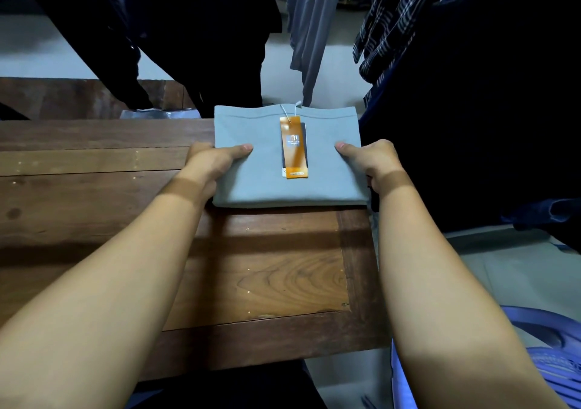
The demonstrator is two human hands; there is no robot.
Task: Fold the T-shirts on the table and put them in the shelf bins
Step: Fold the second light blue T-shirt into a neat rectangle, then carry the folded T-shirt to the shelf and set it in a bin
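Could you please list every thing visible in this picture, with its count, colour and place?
T-shirt: one, pale grey-blue, folded, on the table's far right part.
hang tag: one, orange, lying on the T-shirt.
table: one, brown wood, before the person.
hanging garments: several, black, grey, checked blue-white, behind and right of the table.
plastic chair: one, blue, lower right, partly seen.
left hand: grips the T-shirt's left edge, thumb on top.
right hand: grips its right edge, thumb on top.
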